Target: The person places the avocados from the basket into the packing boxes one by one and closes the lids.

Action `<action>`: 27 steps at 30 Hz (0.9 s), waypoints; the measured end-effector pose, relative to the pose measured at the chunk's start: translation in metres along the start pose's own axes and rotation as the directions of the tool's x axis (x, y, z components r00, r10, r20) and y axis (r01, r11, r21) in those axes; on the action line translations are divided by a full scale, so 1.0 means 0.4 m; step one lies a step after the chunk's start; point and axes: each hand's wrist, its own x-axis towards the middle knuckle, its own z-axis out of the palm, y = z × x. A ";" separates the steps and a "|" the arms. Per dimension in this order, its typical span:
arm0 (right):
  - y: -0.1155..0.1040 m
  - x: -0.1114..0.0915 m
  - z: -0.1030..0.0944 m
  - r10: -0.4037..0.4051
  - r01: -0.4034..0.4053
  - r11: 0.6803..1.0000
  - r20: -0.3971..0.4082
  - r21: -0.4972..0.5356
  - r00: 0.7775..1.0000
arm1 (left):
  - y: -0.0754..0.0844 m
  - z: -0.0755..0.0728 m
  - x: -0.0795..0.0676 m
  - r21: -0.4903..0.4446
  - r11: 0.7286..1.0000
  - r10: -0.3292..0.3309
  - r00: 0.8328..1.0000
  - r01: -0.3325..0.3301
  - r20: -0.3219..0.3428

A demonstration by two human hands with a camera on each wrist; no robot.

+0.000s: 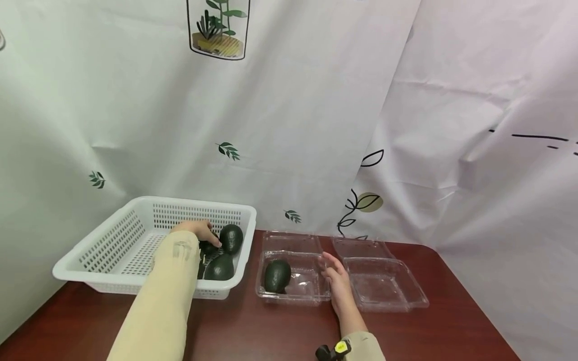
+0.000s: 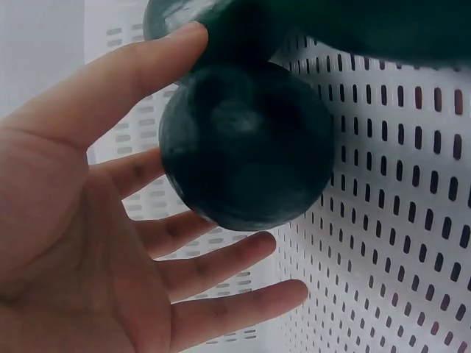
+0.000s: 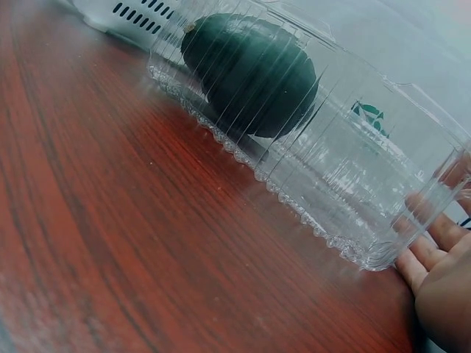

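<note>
Left hand (image 1: 198,231) inside basket (image 1: 104,280), towards three o'clock, fingers (image 2: 235,305) spread beside avocado (image 2: 246,147); right hand (image 1: 339,283) at three o'clock of clear container (image 1: 307,283) (fingers parted, touching side).

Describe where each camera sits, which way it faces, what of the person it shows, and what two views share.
Head: worn on the head, facing forward and down at the table, white basket and two clear containers; left hand, right hand and sleeves show.
Left wrist: worn there, facing into the basket at dark green fruits; left hand shows, palm side.
Right wrist: worn there, facing across the table at one container's side; part of the right hand shows.
Head and right wrist both show the single fruit in that container.
</note>
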 end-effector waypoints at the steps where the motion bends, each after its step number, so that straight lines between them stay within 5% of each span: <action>1: -0.001 0.000 0.000 0.000 0.000 1.000 0.001 0.005 1.000 | 0.000 -0.001 0.001 -0.005 1.000 0.003 1.000 -0.003 0.003; 11: -0.009 -0.002 -0.001 0.001 -0.002 1.000 0.011 0.023 1.000 | 0.002 0.002 0.004 -0.018 1.000 0.005 0.999 -0.005 0.045; 27: -0.013 -0.005 0.001 0.010 -0.010 0.999 0.010 0.030 1.000 | -0.001 0.007 0.005 -0.035 0.999 -0.002 1.000 0.002 0.003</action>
